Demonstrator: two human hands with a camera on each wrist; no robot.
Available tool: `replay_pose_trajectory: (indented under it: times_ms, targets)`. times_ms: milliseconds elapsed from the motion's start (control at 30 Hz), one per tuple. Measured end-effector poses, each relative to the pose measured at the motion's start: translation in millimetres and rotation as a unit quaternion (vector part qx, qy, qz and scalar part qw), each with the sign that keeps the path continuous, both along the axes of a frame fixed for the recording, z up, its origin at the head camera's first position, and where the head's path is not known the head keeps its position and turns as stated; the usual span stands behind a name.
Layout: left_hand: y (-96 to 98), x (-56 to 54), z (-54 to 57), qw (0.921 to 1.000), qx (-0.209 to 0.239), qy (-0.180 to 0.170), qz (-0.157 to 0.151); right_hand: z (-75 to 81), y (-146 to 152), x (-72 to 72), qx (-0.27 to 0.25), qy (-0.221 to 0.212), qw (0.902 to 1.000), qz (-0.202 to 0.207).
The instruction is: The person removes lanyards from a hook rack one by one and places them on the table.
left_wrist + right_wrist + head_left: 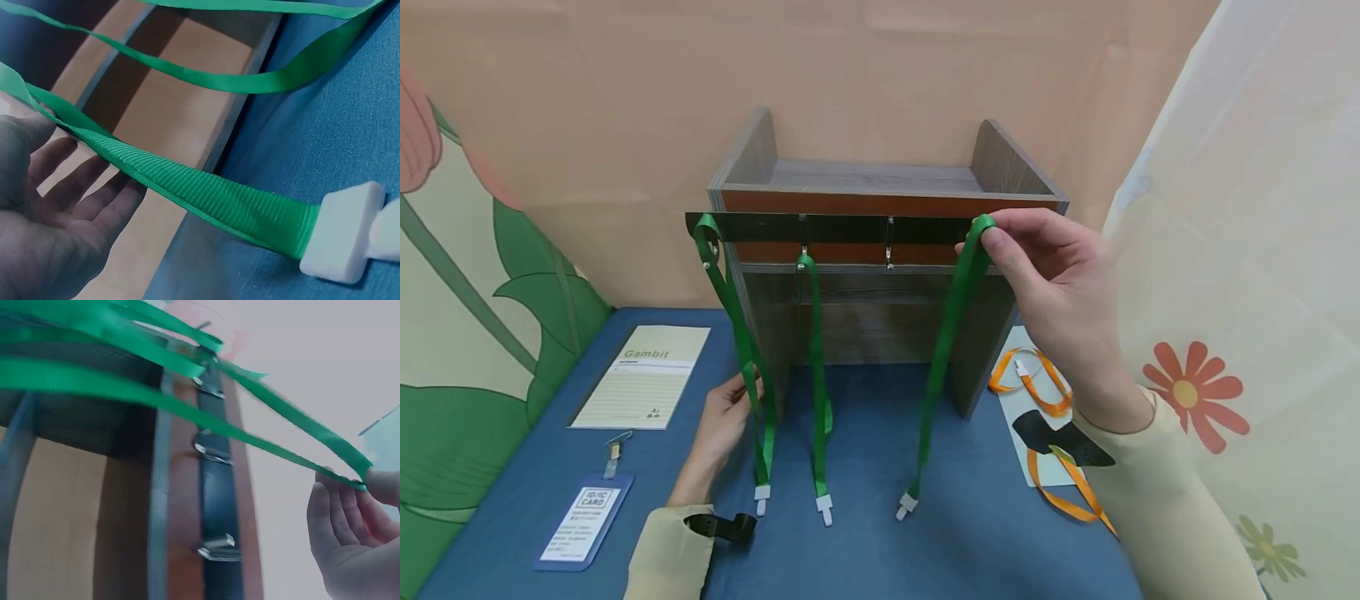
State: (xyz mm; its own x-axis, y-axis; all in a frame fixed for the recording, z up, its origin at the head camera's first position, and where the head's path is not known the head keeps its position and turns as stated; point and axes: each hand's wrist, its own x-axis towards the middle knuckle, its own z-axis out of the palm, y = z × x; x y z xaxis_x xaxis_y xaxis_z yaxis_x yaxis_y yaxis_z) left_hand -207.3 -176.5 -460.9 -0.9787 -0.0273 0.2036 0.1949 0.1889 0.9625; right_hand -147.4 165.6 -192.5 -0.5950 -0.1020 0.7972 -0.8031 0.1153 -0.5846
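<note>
Three green lanyards with white plastic clips hang in front of a black hook rail. My right hand pinches the top loop of the right lanyard between thumb and fingers, close to the rail's right end. The middle lanyard hangs from a hook. At the rail's left end hangs the left lanyard; my left hand holds its strap partway down. In the left wrist view that strap runs from between thumb and fingers to its white clip. One metal hook bears no lanyard.
Behind the rail stands a grey wooden shelf on a blue tabletop. A Gambit notepad and a blue ID card holder lie at left. At right, an orange lanyard rests on a white sheet, partly behind my right arm.
</note>
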Motion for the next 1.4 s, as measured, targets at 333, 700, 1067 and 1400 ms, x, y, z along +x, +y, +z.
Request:
replay_pose_trajectory:
  times_ms: [333,700,1067,1400]
  targets:
    - [0.0,0.8,2.0,1.0000,0.001,-0.002,0.000,17.5,27,3.4,-0.038,-0.005,0.9992,-0.008]
    - [0.1,0.8,2.0,0.9999,0.005,-0.002,0.009,27.2,58,-11.4,-0.085,-0.019,0.9945,-0.058]
    - [1.2,0.5,1.7,1.0000,0.007,0.002,0.007,11.1,82,-18.9,0.005,0.040,0.9843,-0.172]
    - [1.5,-0.6,-1.4,0.9999,0.003,-0.011,0.005,-8.5,88,-1.0,0.023,0.005,0.9830,-0.182]
